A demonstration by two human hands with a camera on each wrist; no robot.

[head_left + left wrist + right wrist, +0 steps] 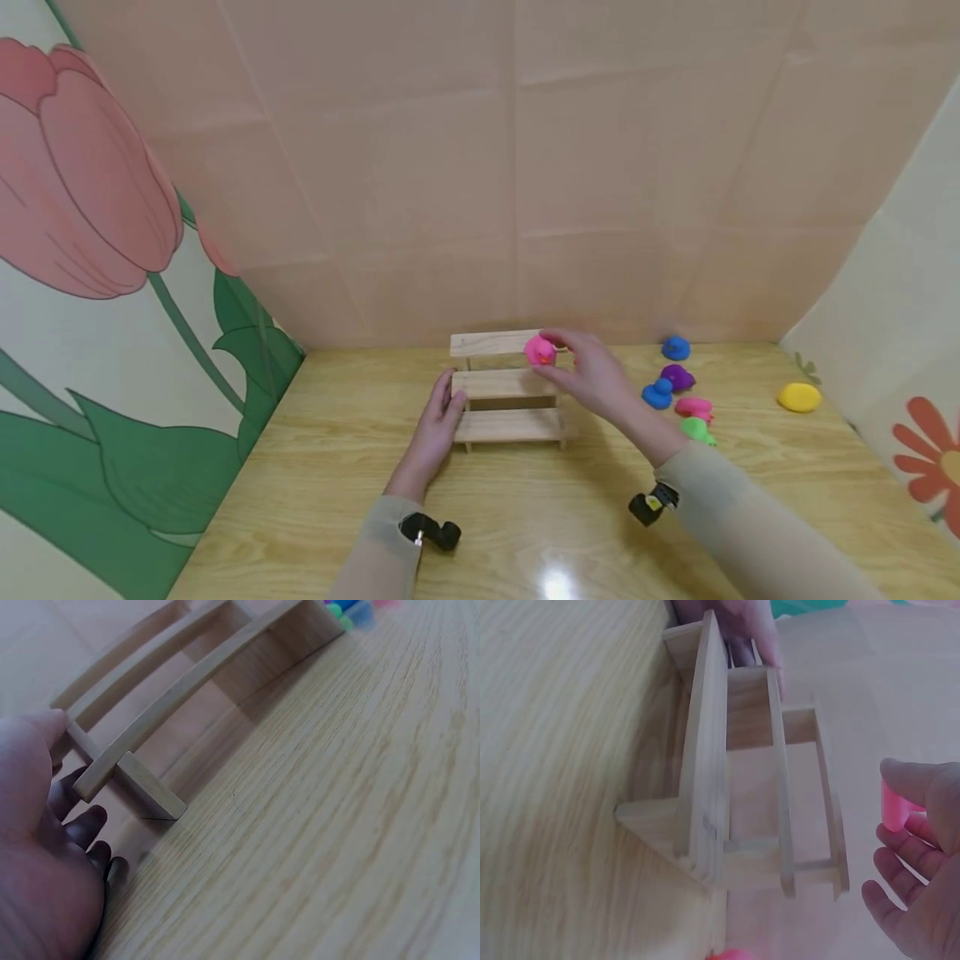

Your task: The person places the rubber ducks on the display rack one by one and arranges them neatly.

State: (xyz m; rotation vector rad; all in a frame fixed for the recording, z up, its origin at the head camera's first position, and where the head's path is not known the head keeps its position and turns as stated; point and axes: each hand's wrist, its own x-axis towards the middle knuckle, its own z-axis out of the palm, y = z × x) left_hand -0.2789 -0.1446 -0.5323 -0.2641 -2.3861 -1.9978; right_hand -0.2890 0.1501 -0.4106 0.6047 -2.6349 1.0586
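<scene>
A small three-tier wooden shelf rack stands on the table. At its left end my left hand grips it, the thumb on the near side and the fingers round the end; in the left wrist view the left hand hugs the end of the rack. Between thumb and fingertips, my right hand pinches a pink rubber duck, which appears in front of the top tier. The right wrist view shows the right hand with the duck apart from the rack.
Right of the rack lie a blue duck, a purple duck, another blue duck, a pink duck and a green duck. A yellow piece lies farther right. A beige backdrop rises behind the table.
</scene>
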